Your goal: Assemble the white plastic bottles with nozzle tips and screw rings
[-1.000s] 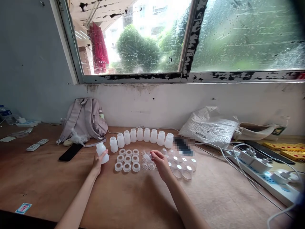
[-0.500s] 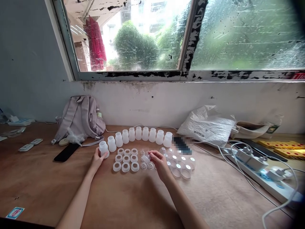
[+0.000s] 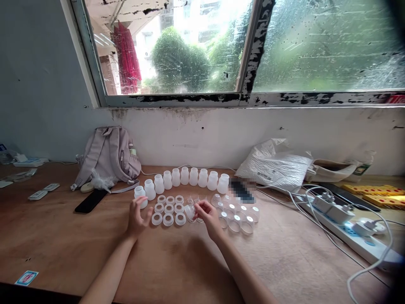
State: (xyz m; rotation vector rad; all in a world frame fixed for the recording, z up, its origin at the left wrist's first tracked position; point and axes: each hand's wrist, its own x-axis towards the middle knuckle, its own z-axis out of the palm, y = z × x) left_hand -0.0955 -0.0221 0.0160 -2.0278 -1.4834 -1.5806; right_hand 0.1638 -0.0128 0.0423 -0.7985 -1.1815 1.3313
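My left hand [image 3: 138, 217] is open, fingers apart, just in front of the leftmost white bottle [image 3: 139, 192] and partly covering it. My right hand [image 3: 208, 216] has its fingertips pinched on a small clear cup-shaped piece [image 3: 190, 212], whose exact kind I cannot make out. It is over the clear bottle nipples [image 3: 190, 200], several of which it hides. Between my hands, white screw rings [image 3: 169, 208] lie in rows. To the right of my right hand, clear domed caps [image 3: 234, 224] stand rim down. More white bottles [image 3: 185, 176] form an arc behind.
A backpack [image 3: 109, 156] and a black phone [image 3: 91, 201] lie at the left. Toward the right are a silvery plastic mailer [image 3: 274, 164], a power strip [image 3: 363, 238] with plugs and loose cables [image 3: 329, 236]. The wall and window rise behind.
My left hand has let go of the leftmost bottle, moved slightly right and toward me, and opened. My right hand has shifted a little left with the clear piece.
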